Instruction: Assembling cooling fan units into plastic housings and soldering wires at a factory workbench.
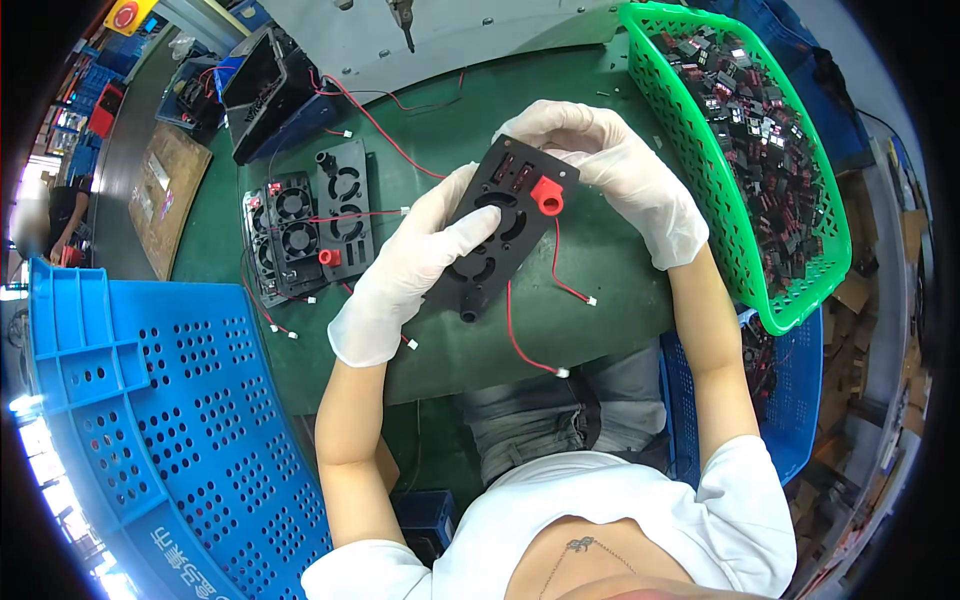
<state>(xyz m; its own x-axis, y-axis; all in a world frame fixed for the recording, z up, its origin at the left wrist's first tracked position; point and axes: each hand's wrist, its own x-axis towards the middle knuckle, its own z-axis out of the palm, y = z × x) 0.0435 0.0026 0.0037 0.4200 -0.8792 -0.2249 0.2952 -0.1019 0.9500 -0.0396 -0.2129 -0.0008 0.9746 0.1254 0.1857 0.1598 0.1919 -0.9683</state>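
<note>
A black fan panel [507,187] with round vented cutouts, two small slots and a red round socket [549,197] is held tilted above the green work surface. My left hand [412,262], in a white glove, grips its left side, the thumb lying across the front face. At the panel's upper edge my gloved right hand [622,168] has its fingers curled and closed; the fingertips are partly hidden behind the panel. Red wires with white plugs [563,372] hang beneath it. To the left lie a similar grey panel [346,205] and black fan units [292,238].
A green basket [745,240] full of small black-and-red parts stands at the right, above a blue crate [805,400]. A big blue perforated crate [200,400] fills the lower left. Behind are a black bin [275,95] and a driver tip [402,22] hanging down. Another person works far left.
</note>
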